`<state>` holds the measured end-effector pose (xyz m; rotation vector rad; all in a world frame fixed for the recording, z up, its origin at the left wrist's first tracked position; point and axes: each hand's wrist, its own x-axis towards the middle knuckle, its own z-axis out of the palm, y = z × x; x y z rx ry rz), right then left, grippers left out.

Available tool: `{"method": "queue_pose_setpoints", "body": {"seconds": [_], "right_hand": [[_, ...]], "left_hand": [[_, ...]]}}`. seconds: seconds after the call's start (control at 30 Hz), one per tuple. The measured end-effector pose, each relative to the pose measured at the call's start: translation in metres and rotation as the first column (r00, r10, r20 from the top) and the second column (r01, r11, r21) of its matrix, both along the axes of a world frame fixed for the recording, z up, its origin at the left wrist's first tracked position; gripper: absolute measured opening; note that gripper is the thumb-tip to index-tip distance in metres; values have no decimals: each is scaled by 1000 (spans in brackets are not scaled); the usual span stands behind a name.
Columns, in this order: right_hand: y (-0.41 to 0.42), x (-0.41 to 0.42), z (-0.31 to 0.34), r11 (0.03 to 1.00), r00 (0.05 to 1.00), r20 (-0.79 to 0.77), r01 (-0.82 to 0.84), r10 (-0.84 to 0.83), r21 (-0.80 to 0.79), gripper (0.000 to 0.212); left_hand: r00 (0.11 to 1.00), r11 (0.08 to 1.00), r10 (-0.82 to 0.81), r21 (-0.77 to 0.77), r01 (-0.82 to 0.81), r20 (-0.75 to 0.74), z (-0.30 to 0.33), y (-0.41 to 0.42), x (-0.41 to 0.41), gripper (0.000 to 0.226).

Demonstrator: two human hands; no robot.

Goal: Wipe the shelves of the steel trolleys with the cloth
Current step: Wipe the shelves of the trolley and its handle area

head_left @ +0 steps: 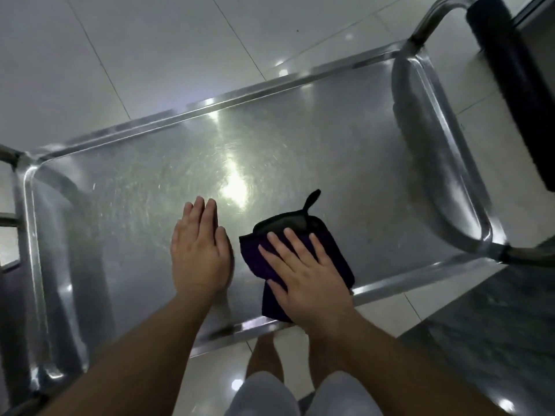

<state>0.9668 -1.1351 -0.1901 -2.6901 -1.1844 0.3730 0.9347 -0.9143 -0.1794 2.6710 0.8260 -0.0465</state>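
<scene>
Steel, scuffed and glaring: we are pressing our spread right hand [303, 271] on a folded purple cloth [336, 253] on the rimmed rectangular trolley shelf [300, 139], left hand [199, 253] resting flat beside it, fingers together.

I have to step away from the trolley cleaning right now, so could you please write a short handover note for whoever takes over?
Left hand: flat, fingers straight, resting bare on the top shelf of the steel trolley, just left of the cloth.
Right hand: flat, fingers spread, pressing the folded dark purple cloth onto the shelf near its near edge; the cloth's lower corner overhangs that rim.
Done: the cloth is down on the top shelf; how much of the shelf is already wiped cannot be told from its swirl marks and glare.
Left: work the cloth across the whole top shelf, including corners, then the shelves beneath, which are not visible here.
</scene>
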Motion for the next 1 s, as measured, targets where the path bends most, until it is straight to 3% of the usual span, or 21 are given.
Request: {"method": "queue_pose_setpoints", "body": {"seconds": [0.2,0.33,0.43,0.57,0.73,0.83,0.9,1.0], "right_hand": [[-116,85,3,991,996,69,70,-62,-112,61],[-181,152,13,871,903,58,427,-426,-243,67],[-179,164,12,783,815,67,573,-576,-243,66],[-115,146,9,658,669,47,740,-742,-139,69],[1,112,8,838,843,48,539,-536,-88,69],[78,90,6,974,974,47,224,-222,-40,66],[109,81,5,999,999,29,30,-29,-18,63],[103,96,2,994,993,47,-108,107,11,62]], "left_hand": [[1000,1000,-6,8,6,-2,-3,3,1,58],[1000,1000,-14,26,14,-4,-6,2,2,59],[1000,999,-16,45,16,-6,-8,2,4,59],[1000,998,-18,66,18,-11,-11,3,-1,59],[1000,998,-9,68,10,-11,-14,4,-1,59],[1000,997,-16,77,17,-10,-15,3,0,59],[1000,998,-4,69,3,6,-16,4,-2,59],[1000,998,-9,66,8,22,-17,5,-3,58]]}}
